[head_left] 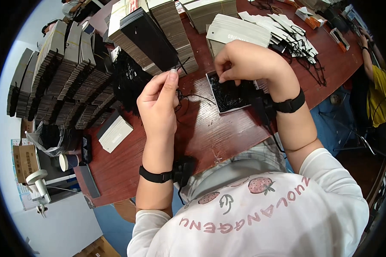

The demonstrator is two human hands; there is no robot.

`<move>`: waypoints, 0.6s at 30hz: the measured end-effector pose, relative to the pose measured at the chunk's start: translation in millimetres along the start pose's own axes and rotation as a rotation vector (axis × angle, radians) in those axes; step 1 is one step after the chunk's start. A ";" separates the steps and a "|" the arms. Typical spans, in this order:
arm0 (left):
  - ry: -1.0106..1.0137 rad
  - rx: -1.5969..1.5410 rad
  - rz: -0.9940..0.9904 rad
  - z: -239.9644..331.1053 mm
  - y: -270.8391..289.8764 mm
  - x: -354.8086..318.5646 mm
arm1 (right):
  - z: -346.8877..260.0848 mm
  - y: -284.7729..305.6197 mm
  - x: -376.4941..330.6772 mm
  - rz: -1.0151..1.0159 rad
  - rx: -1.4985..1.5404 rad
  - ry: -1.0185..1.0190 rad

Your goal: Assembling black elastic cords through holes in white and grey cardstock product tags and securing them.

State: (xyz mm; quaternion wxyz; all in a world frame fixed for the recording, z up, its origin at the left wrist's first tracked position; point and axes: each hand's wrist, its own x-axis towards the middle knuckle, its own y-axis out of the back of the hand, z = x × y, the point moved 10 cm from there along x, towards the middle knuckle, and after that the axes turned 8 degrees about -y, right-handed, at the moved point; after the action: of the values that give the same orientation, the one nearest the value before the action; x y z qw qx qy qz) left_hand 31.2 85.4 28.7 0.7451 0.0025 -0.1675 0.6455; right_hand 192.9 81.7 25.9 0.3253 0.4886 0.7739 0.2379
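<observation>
Pinched closed, our left hand (158,100) hides any hold; our right hand (246,61), half-curled, its hold unclear too, hovers over a shallow white-rimmed rectangular box (233,110); left of that box, a thin black cord (200,96).

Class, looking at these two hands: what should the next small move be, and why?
Probably the right hand should pinch one thin black piece from the open box and lift it clear: its bent fingertips are over the tangle inside, though whether they already grip one is unclear. The left hand is off to the side, thumb and fingertip together.
</observation>
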 end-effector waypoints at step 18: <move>0.019 -0.008 -0.021 -1.9 0.7 -2.0 | 5.1 5.4 1.1 0.010 0.074 -0.041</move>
State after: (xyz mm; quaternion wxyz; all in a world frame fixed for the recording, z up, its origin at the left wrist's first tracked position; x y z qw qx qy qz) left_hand 30.8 84.0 26.3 0.7535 -0.0051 -0.1629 0.6369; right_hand 199.6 85.1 25.9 0.3216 0.5092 0.7727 0.2006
